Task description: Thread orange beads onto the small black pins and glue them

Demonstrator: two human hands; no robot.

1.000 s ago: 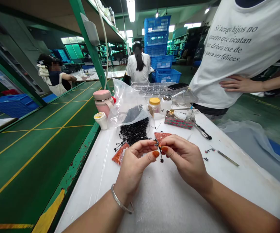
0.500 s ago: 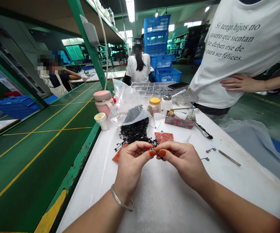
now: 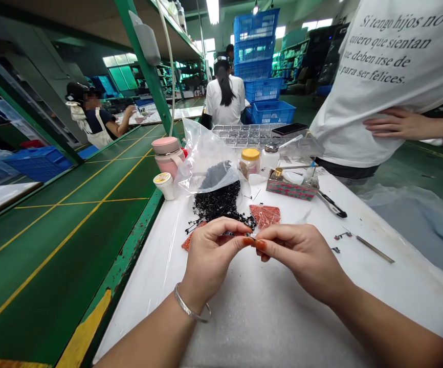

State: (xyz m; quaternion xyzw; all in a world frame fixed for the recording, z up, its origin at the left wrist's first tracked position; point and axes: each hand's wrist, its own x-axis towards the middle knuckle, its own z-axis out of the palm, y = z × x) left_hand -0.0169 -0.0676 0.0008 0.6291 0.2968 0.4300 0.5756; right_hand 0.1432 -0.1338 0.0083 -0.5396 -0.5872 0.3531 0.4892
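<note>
My left hand [image 3: 211, 258] pinches a small black part [image 3: 248, 235] with a pale spot between thumb and forefinger. Opposite it, my right hand [image 3: 309, 258] is closed in a pinch at the same spot, fingertips meeting the left ones. Most of the part is hidden by the fingers, and whether it is one piece or two I cannot tell. Just beyond the hands lies a heap of thin black parts with stems [image 3: 217, 203], spilling from a clear plastic bag [image 3: 202, 148]. A bag of small orange-red pieces [image 3: 265, 215] lies beside the heap; another [image 3: 186, 242] is partly behind my left hand.
On the white table [image 3: 244, 327] stand a pink mug [image 3: 167, 156], a white tub [image 3: 163, 186], a yellow-lidded jar [image 3: 249, 162], a patterned box [image 3: 292, 189] and a compartment tray [image 3: 240, 134]. A cutter [image 3: 332, 204] and a metal rod [image 3: 375, 249] lie right. A person [image 3: 394, 92] stands close by.
The view has shifted slightly. My fingertips have drawn closer together around the small part, and the dark stem seen beneath my right thumb is now hidden.
</note>
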